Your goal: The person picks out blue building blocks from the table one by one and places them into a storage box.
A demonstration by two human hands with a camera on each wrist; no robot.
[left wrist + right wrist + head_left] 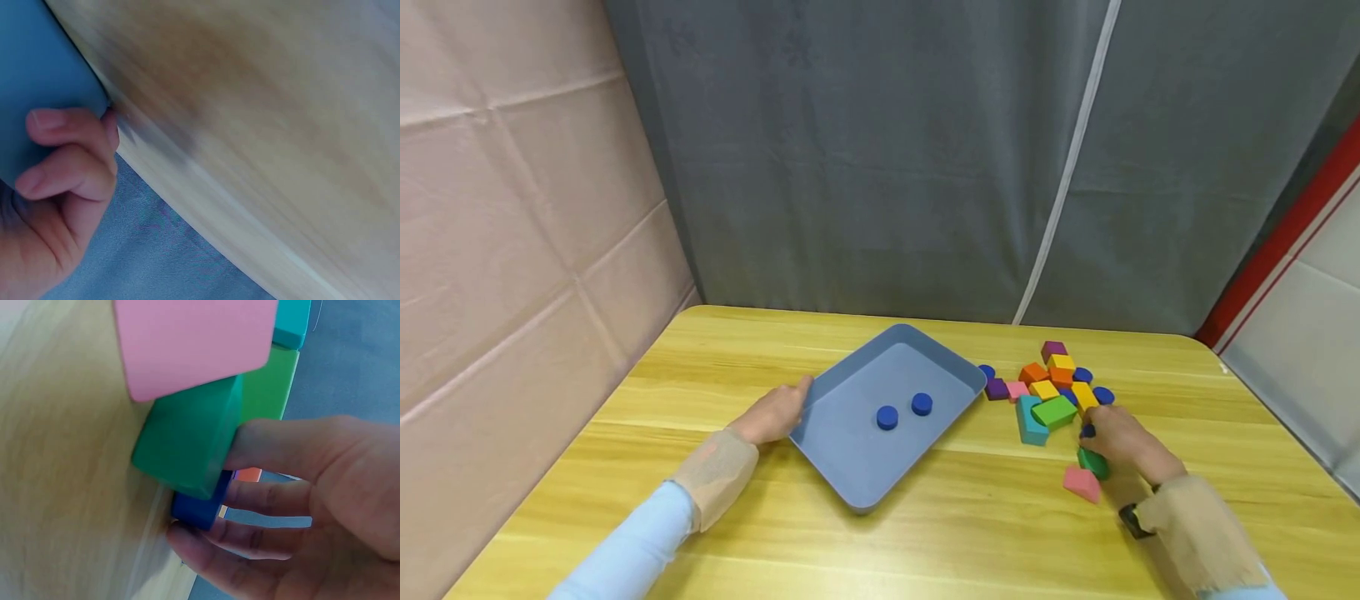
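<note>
A blue-grey tray (850,467) lies turned cornerwise on the wooden table, with two dark blue discs (887,417) inside it. My left hand (777,414) grips the tray's left edge; its curled fingers (72,169) show against the tray wall in the left wrist view. At the right, my right hand (1122,435) reaches down into a group of coloured blocks. Its thumb and fingers are around a dark blue disc (200,506), partly hidden behind a green block (187,434). A pink block (1082,483) lies just in front of that green one.
Several blocks are bunched right of the tray: a teal block (1031,421), a light green block (1054,412), a purple block (997,389), an orange block (1033,373) and more blue discs (1103,395). A grey curtain (865,167) hangs behind the table (985,542).
</note>
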